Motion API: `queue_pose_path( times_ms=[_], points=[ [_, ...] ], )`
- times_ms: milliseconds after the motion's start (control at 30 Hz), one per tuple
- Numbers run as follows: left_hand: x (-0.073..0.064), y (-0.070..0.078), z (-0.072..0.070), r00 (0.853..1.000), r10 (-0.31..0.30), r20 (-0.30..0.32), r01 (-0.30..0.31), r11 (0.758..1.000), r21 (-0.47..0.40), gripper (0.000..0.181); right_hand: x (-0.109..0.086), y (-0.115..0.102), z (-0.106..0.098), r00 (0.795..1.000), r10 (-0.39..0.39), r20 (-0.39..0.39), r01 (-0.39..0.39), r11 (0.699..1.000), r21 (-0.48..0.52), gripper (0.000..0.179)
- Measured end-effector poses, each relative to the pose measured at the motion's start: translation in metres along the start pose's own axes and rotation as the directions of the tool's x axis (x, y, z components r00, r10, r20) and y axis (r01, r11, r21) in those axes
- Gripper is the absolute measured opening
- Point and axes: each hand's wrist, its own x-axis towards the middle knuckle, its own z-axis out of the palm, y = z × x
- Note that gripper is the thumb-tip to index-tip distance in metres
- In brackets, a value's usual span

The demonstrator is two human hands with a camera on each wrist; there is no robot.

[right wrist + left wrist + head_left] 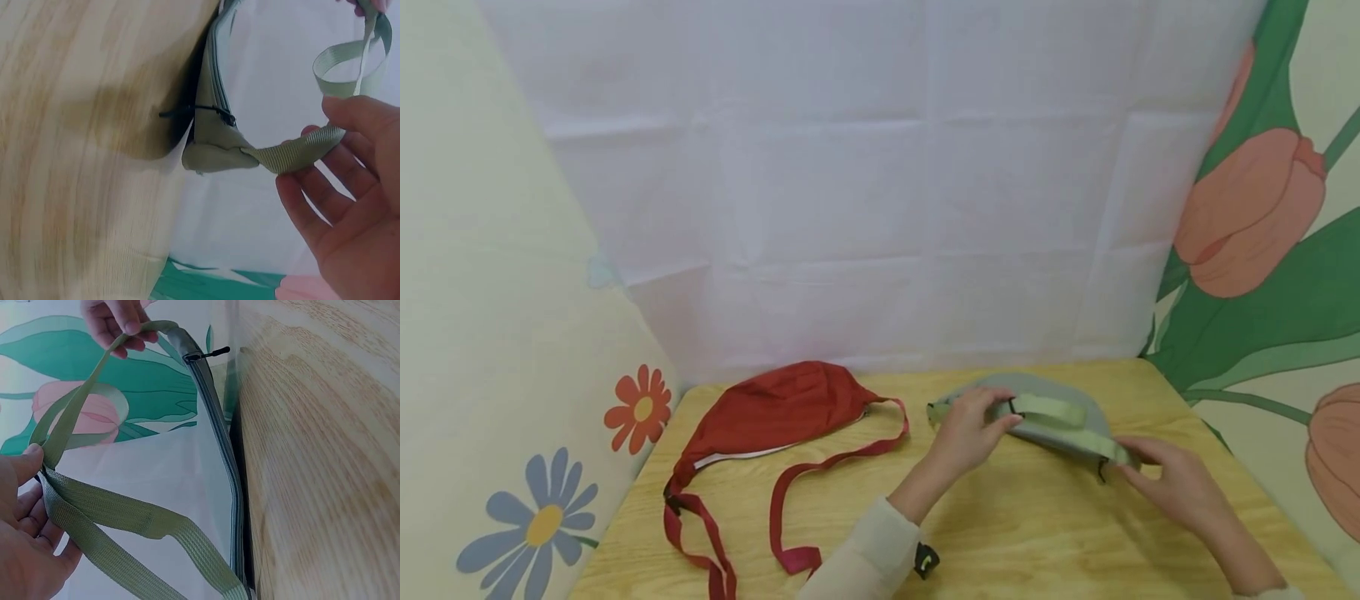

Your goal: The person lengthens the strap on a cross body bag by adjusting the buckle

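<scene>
A grey-green waist bag (1063, 392) lies toward the back right of the table, its zipper edge facing me. Its light green strap (119, 499) is looped above it. My left hand (970, 429) pinches the strap at a dark buckle, as the left wrist view also shows. At the bag's right end, my right hand (1180, 483) holds the strap (300, 150) between thumb and fingers, close to where it joins the bag. A black zipper pull (194, 111) dangles beside that end.
To the left lies a red waist bag (782, 404) with its red strap (786, 492) trailing toward the front. A black buckle (927, 560) is partly hidden by my left sleeve. A white cloth (880, 183) hangs behind the wooden table (1000, 533); painted walls flank it.
</scene>
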Motion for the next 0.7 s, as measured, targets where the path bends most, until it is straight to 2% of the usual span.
queue_pose_path(
  times_ms=[100, 233, 467, 700],
  points=[
    [-0.002, 0.0, -0.003, 1.0, -0.002, -0.005, 0.002, 1.0, -0.016, 0.037, 0.0, 0.007, -0.002, 0.999, -0.029, -0.016, 0.03, 0.999, 0.025, 0.034],
    [-0.003, 0.0, -0.006, 1.0, 0.003, -0.005, -0.003, 1.0, -0.027, 0.036, -0.002, 0.015, -0.007, 1.0, -0.03, -0.008, 0.03, 0.998, 0.051, 0.032],
    [-0.003, -0.004, -0.009, 1.0, 0.01, -0.028, -0.01, 1.0, -0.006, 0.036, -0.002, 0.029, -0.015, 1.0, 0.003, 0.029, -0.007, 0.99, 0.139, 0.03],
    [-0.003, -0.004, -0.014, 0.999, 0.012, -0.045, -0.014, 0.999, -0.036, 0.037, 0.0, 0.048, -0.019, 0.994, 0.039, 0.101, -0.06, 0.976, 0.21, 0.033]
  ],
)
